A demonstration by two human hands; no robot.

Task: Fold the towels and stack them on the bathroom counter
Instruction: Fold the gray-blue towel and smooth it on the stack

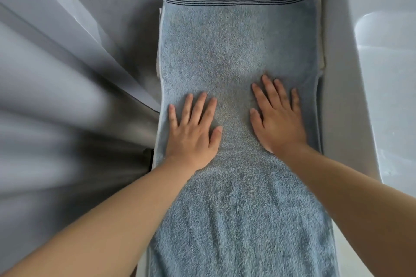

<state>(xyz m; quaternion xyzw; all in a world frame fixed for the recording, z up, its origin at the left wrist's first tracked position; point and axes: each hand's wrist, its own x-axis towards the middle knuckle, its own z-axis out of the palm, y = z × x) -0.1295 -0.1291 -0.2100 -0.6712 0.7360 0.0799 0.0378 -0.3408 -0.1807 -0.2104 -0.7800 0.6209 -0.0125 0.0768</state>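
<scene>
A long blue towel (238, 47) with dark stripes along its far hem lies flat along the narrow white counter (337, 119). My left hand (194, 129) rests palm down on the towel's left half, fingers spread. Beside it, my right hand (278, 117) presses flat on the right half, fingers apart. Neither hand grips the cloth. A white towel (321, 36) peeks out from under the blue one along its right and left edges.
A white sink basin (387, 63) lies to the right of the counter. A grey wall or panel (67, 74) runs along the left, with a dark gap near the counter's left edge. The near end of the towel runs out of view below.
</scene>
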